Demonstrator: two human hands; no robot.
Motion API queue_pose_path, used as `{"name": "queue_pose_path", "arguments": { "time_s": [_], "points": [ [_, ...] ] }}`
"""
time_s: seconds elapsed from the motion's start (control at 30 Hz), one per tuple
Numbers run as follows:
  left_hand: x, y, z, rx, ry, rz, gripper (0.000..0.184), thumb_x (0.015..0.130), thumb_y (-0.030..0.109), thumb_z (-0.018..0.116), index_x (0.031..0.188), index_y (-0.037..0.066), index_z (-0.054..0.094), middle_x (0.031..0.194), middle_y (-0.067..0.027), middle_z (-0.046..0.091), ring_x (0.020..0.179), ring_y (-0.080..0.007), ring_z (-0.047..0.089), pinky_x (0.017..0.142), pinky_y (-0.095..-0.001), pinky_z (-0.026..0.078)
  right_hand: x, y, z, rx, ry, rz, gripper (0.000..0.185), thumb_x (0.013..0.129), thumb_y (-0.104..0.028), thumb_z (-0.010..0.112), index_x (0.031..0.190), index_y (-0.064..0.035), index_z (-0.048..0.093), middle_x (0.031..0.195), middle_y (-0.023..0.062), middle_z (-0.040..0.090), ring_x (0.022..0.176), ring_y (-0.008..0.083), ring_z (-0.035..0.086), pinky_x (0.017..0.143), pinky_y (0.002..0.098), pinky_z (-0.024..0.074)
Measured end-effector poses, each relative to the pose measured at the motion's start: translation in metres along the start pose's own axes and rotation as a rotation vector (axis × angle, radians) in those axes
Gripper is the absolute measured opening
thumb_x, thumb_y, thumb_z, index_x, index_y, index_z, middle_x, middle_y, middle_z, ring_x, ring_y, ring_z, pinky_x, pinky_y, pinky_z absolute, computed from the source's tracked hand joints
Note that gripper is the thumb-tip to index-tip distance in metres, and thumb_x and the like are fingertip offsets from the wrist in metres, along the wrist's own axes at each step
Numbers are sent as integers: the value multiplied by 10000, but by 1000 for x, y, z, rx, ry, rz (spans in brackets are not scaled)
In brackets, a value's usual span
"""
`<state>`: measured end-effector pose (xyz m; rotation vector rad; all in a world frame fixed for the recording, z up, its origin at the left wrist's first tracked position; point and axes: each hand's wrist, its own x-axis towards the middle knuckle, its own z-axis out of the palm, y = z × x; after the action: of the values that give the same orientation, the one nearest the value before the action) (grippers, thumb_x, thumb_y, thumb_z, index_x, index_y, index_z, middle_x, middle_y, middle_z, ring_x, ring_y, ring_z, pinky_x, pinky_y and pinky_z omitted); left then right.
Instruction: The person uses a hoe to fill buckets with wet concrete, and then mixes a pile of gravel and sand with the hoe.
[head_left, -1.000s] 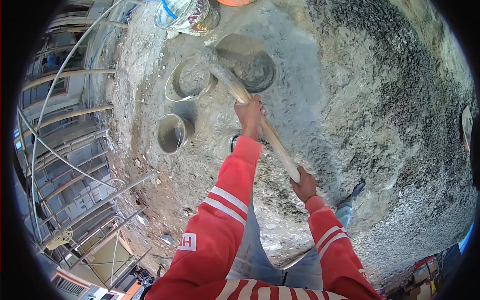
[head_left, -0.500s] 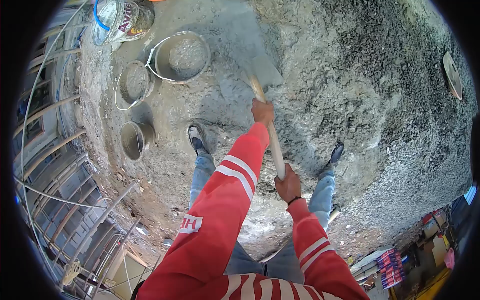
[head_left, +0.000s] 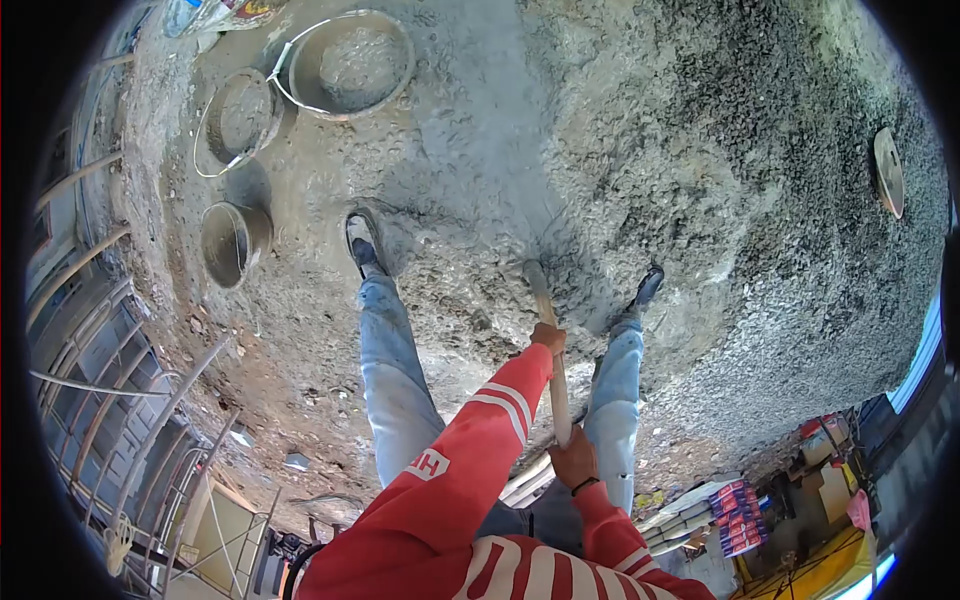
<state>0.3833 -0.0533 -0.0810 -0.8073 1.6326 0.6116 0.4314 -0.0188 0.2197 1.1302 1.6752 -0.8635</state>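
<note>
Both hands grip the wooden handle of a shovel [head_left: 556, 375], which slants between my legs. My left hand [head_left: 548, 338] is wrapped around the handle partway along it. Closer to my body, my right hand [head_left: 573, 462] is closed around its rear end. The far end of the handle meets the wet grey concrete mix [head_left: 485, 130]; the blade cannot be made out there. My shoes stand on either side, the left shoe [head_left: 362, 240] in the mix and the right shoe [head_left: 650, 286] at the edge of the gravelly heap.
A large bucket [head_left: 400, 85] and a smaller bucket [head_left: 212, 125], both with grey mix inside, stand ahead left. Below them a third bucket [head_left: 258, 232] leans. Dark gravel [head_left: 800, 220] spreads right, with an oval pan [head_left: 888, 172] on it. Poles [head_left: 175, 400] line the left edge.
Both hands have drawn the shovel back toward my body. Its pale blade showed on the mix before and is now out of sight. My view has shifted, showing more of my legs.
</note>
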Motion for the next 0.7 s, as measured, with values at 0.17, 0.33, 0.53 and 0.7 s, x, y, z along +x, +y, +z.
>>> {"name": "queue_pose_path", "arguments": {
  "time_s": [0.17,0.33,0.53,0.7],
  "points": [
    [-30,25,-69,-467,-382,-44,170,819,125,611,712,2,565,575,-102,547,450,-237,544,437,-399,465,-17,-102,-27,-85,-89,-1,425,762,-263,641,979,82,521,890,317,641,890,472,628,805,502,485],
    [-22,36,-162,-649,-625,-54,214,818,167,634,681,23,554,584,-111,535,489,-246,565,454,-411,464,-43,-177,3,-19,-179,-14,482,755,-272,652,1004,114,506,907,327,638,880,479,631,799,497,490],
    [-64,88,-353,-1029,-458,68,125,835,129,630,912,72,550,636,-48,516,505,-201,531,450,-371,484,-123,-312,1,-71,-247,-299,464,767,-238,631,1012,118,461,881,368,613,858,495,621,761,521,492],
    [-142,126,-509,-1174,-193,321,72,870,118,577,882,63,533,638,-23,504,511,-138,505,467,-305,473,-174,-358,-18,-176,-267,-717,424,781,-167,601,1079,62,403,736,301,608,697,489,618,641,527,497]
  ]
}}
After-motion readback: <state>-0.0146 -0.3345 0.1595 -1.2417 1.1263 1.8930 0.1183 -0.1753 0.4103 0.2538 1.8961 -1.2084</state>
